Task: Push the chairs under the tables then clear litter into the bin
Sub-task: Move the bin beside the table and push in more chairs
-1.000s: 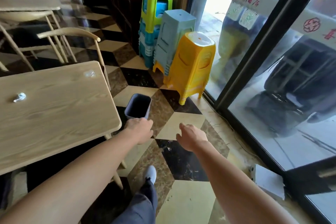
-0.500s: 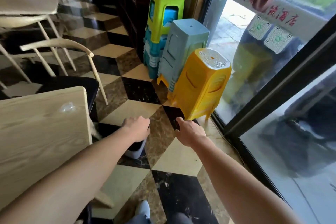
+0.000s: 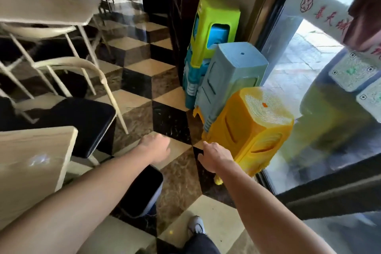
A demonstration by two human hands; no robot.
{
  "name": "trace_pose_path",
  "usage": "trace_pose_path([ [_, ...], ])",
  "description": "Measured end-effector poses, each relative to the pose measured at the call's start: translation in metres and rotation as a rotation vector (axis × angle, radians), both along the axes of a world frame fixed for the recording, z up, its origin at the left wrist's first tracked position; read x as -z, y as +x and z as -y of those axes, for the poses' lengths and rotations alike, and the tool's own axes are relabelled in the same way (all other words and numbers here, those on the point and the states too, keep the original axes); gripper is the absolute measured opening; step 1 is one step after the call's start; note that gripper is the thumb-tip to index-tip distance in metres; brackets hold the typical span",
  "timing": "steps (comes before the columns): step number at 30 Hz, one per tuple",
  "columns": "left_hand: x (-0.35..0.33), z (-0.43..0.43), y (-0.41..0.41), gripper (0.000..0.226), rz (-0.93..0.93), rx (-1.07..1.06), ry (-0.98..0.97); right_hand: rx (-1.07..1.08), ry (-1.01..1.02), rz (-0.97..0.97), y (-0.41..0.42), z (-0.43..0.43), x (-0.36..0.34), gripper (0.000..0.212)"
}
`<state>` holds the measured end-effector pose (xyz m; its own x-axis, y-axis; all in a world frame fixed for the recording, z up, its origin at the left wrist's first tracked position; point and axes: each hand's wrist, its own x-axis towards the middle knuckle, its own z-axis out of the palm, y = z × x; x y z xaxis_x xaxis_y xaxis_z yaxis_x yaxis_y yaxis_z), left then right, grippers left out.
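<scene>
A small grey bin (image 3: 142, 192) with a dark inside sits low beside the table corner, partly hidden under my left forearm. My left hand (image 3: 156, 147) is closed as a fist at the bin's far rim and appears to grip it. My right hand (image 3: 216, 155) hangs free over the floor just in front of the yellow stool, fingers loosely apart, holding nothing. The wooden table (image 3: 24, 187) fills the lower left; a crumpled clear wrapper (image 3: 39, 160) lies on it. A chair (image 3: 82, 121) with a black seat and cream back stands at the table's far end.
A yellow plastic stool (image 3: 253, 130), a grey-blue stack (image 3: 233, 80) and a green stack (image 3: 214, 31) stand against the glass door (image 3: 309, 93) on the right. More tables and cream chairs (image 3: 41, 33) stand at the back left. My shoe (image 3: 195, 226) is on the checked floor.
I have stepped forward towards the stools. My left hand closed on the bin's rim, and the bin now sits closer, under my forearm. The table has slid to the left edge.
</scene>
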<state>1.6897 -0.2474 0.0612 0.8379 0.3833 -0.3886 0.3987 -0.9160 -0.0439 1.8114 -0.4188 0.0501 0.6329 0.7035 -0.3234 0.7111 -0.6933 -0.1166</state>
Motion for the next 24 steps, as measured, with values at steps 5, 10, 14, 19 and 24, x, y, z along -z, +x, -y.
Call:
trace_pose_path([
  [5, -0.015, -0.019, 0.067, 0.031, 0.013, -0.112, -0.002, -0.058, -0.03, -0.001, 0.103, -0.041, -0.031, 0.025],
  [10, -0.015, -0.06, 0.113, 0.034, 0.038, -0.223, 0.045, -0.173, -0.059, 0.0, 0.163, -0.101, -0.028, 0.034],
  [14, 0.005, -0.11, 0.148, 0.034, 0.077, -0.358, 0.024, -0.264, -0.069, -0.029, 0.196, -0.164, -0.014, 0.035],
  [19, 0.026, -0.193, 0.197, 0.034, 0.061, -0.463, 0.015, -0.347, -0.109, -0.078, 0.242, -0.264, 0.006, 0.036],
  [24, 0.02, -0.3, 0.239, 0.036, 0.052, -0.55, -0.003, -0.423, -0.172, -0.04, 0.302, -0.392, -0.01, 0.038],
])
